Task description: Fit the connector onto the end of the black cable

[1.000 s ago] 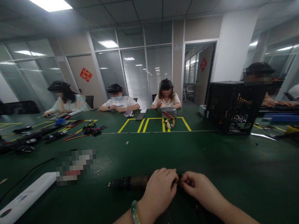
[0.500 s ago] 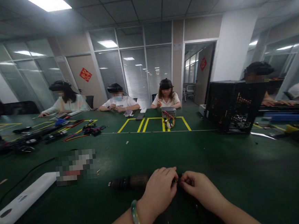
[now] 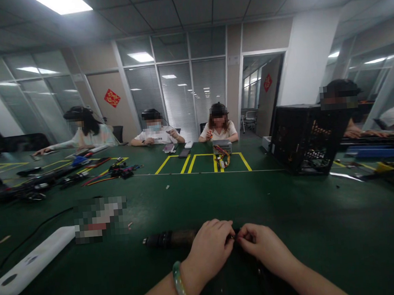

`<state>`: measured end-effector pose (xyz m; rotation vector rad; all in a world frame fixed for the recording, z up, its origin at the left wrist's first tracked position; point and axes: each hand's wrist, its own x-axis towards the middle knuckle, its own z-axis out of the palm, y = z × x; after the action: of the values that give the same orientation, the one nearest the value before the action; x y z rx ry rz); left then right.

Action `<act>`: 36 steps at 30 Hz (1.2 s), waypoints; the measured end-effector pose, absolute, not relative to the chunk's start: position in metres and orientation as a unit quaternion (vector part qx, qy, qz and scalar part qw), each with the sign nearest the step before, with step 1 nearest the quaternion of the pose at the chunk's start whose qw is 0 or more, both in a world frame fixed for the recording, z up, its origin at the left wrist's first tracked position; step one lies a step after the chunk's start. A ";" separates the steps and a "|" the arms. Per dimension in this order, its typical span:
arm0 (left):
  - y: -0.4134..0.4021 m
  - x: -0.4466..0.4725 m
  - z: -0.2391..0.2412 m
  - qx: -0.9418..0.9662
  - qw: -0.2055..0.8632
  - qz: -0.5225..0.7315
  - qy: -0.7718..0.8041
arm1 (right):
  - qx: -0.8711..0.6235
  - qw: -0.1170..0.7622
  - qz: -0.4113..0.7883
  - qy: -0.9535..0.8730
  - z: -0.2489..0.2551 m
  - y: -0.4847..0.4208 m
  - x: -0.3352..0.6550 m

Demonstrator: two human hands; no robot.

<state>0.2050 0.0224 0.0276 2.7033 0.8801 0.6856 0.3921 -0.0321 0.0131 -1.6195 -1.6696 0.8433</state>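
The dark cylindrical tool (image 3: 179, 239) lies lengthwise left to right on the table (image 3: 299, 198). The left hand (image 3: 212, 245), nearer, drapes over its right part, grip hidden; the right hand (image 3: 268, 245) pinches narrowly just beyond, its contents unclear.

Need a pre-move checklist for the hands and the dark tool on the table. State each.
1. Left hand over the brown-and-black cylindrical tool: ok.
2. Tool's narrow left end uncovered: ok, hands are at the other end.
3. Right hand beside the left, thumb and fingertips together: ok.
4. What its fingertips pinch: cannot tell, too small and dark.
5. Wrists bare: not ok, green-and-white rounded bangle on left.
6. Long white flat strip apart from tool: ok.
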 end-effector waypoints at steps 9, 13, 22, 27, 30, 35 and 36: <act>0.021 0.205 0.028 0.917 0.112 0.237 0.300 | -0.613 0.333 0.320 -0.642 0.012 -0.032 0.393; 0.019 0.205 0.030 0.918 0.109 0.235 0.302 | -0.614 0.334 0.312 -0.644 0.009 -0.030 0.394; 0.020 0.205 0.028 0.916 0.109 0.228 0.311 | -0.609 0.332 0.311 -0.649 0.006 -0.029 0.395; 0.020 0.204 0.029 0.918 0.111 0.231 0.302 | -0.611 0.330 0.310 -0.649 0.009 -0.029 0.395; 0.020 0.204 0.030 0.923 0.108 0.223 0.295 | -0.611 0.330 0.301 -0.653 0.010 -0.030 0.394; 0.020 0.204 0.030 0.918 0.113 0.231 0.303 | -0.619 0.325 0.310 -0.644 0.012 -0.031 0.393; 0.020 0.204 0.030 0.918 0.113 0.231 0.303 | -0.619 0.324 0.313 -0.644 0.012 -0.032 0.393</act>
<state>0.2038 0.0196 0.0298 2.6918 0.8900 0.6775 0.3931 -0.0318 0.0119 -1.6236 -1.6889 0.8203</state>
